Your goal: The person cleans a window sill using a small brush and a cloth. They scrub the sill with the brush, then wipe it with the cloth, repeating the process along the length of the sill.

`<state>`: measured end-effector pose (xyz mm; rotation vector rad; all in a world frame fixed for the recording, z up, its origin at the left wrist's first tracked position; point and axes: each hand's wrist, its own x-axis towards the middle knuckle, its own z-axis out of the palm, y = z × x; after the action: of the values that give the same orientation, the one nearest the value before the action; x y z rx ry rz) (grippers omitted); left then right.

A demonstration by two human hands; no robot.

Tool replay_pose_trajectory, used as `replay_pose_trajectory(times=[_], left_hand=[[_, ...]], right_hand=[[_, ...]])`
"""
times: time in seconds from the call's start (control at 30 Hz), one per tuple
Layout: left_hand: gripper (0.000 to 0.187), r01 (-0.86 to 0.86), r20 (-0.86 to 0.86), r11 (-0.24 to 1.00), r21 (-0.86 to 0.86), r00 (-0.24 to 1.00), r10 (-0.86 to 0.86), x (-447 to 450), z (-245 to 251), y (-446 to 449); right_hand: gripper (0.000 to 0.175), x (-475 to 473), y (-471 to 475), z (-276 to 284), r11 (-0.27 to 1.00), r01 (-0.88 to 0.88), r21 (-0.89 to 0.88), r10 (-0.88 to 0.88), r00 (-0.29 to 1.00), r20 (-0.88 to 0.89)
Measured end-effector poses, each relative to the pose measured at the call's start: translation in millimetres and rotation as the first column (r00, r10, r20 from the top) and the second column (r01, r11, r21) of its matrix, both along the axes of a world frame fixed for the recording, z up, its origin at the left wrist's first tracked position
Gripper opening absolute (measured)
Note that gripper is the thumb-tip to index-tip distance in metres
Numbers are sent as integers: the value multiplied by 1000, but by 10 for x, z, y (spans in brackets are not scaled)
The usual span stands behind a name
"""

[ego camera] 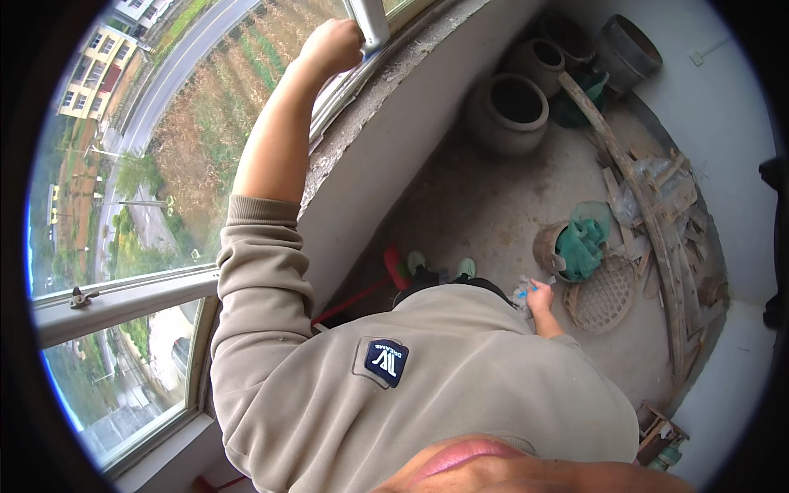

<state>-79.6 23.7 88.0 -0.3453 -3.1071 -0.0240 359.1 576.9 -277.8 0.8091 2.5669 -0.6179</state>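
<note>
My left hand point(336, 46) is raised at the window, its fingers curled against the pale upright of the window frame point(368, 21). A small bluish patch shows beside the fingers, but whether they grip anything is hidden. Low beside my body, my right hand point(540, 296) holds a crumpled grey cloth point(523, 297) with bright blue parts. A wooden or clay bucket point(546, 246) with green netting or plastic point(581, 246) in it stands just beyond this hand. Near it, a round woven basket point(604, 294) lies on the floor.
A rough sill point(394, 80) runs under the window, whose lower sash has a metal latch point(80, 298). Large clay jars point(515, 114) stand in the far corner. A long wooden beam point(635, 179) and scrap boards point(678, 203) lie at the right. A red broom point(396, 266) is near my feet.
</note>
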Motion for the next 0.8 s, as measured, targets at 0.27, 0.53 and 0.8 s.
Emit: replay_pose_trajectory(times=[0.27,0.53,0.8], left_hand=[[30,-30,-54,993,118,998,36,85,-52,-218],[27,-48,-53,991,127,997,55,175,-104,-207],[29,-70,-116,992,100,990,82,160,-166,-223]], right_hand=[[38,-70,-11,35,1000,-22,-1,22,999,31],[39,-403,-113,113,989,-146,9,146,989,10],[38,-481,-162,163,993,-119,-7,119,993,-26]])
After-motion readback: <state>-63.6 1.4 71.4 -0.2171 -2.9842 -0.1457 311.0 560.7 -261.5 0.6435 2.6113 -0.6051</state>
